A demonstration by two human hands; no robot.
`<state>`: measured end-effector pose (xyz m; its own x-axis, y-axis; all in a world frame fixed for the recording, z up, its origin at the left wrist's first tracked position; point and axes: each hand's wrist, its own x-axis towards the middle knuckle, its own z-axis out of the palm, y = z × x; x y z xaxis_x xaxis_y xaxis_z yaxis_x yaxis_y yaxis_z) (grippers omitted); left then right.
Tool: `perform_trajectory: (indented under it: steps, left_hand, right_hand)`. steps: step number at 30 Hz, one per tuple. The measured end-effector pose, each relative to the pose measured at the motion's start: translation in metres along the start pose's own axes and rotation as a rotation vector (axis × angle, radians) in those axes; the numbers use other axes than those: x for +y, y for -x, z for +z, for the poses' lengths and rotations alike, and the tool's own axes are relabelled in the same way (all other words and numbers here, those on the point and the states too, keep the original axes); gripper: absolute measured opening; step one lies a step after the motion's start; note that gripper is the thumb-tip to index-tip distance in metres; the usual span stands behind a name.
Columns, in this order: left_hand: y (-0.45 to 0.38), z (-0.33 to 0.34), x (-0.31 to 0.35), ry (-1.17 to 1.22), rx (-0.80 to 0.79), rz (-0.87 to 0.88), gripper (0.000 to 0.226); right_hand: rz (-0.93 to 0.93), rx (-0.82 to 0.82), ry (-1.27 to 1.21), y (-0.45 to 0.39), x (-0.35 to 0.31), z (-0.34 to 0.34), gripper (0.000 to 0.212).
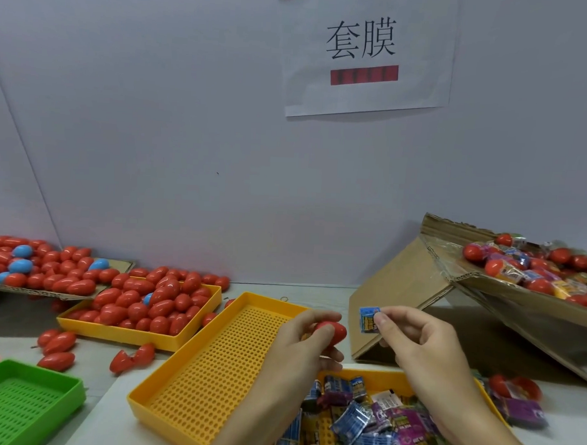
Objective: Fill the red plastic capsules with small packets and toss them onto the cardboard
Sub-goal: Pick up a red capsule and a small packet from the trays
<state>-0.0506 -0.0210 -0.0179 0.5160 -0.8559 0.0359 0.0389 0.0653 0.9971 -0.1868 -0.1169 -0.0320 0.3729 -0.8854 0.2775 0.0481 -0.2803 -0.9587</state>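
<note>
My left hand (305, 340) grips a red plastic capsule (334, 331) above the table's middle. Just to its right, my right hand (414, 342) pinches a small blue packet (368, 319) between thumb and fingertips, a short gap from the capsule. Below both hands a yellow tray (373, 377) holds several small packets (377, 424) in blue and purple. At the right, a tilted cardboard sheet (504, 292) carries several red capsules (539, 266) mixed with packets.
An empty perforated yellow tray (212, 363) lies under my left hand. Another yellow tray (119, 330) heaped with red capsules sits at centre left, more on a flat cardboard (0, 287) behind. A green tray (22, 402) is at bottom left. Loose capsules lie about.
</note>
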Motion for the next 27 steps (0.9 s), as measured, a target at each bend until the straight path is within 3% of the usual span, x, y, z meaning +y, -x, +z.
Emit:
perform_trajectory:
  steps: [8, 17, 27]
  left_hand:
    - [-0.001, 0.002, 0.0, 0.238, 0.033, -0.024, 0.013]
    - [0.004, 0.006, 0.003, 0.472, 0.026, -0.069, 0.014]
    - [0.003, 0.003, 0.0, 0.379, -0.01, -0.034, 0.015]
  right_hand:
    - [-0.063, -0.135, -0.021, 0.004, -0.004, 0.002, 0.009]
    - [-0.139, -0.044, 0.049, 0.007, 0.001, 0.011, 0.013]
    - [-0.145, -0.044, 0.036, 0.01, -0.005, 0.009, 0.021]
